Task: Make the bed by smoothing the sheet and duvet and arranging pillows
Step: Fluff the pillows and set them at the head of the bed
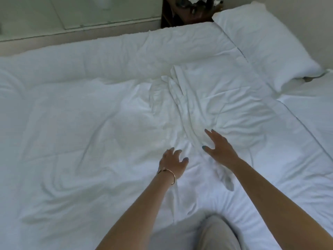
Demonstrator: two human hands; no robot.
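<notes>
Dark nightstand (pixel 168 15), gold bracelet (pixel 169 173)

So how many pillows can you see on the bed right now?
1. A single white pillow lies at the upper right, at the head of the bed, beyond the top edge of the duvet. Others may sit past the right edge of the view, out of sight.

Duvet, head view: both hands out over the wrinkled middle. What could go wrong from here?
1. The bunched folds run away from the right hand; a push along them may only shift the bunch.
2. The left hand and a knee sit on the duvet, which may pin the cloth and trap creases.
3. A sweep to the right could nudge the pillow.
</notes>
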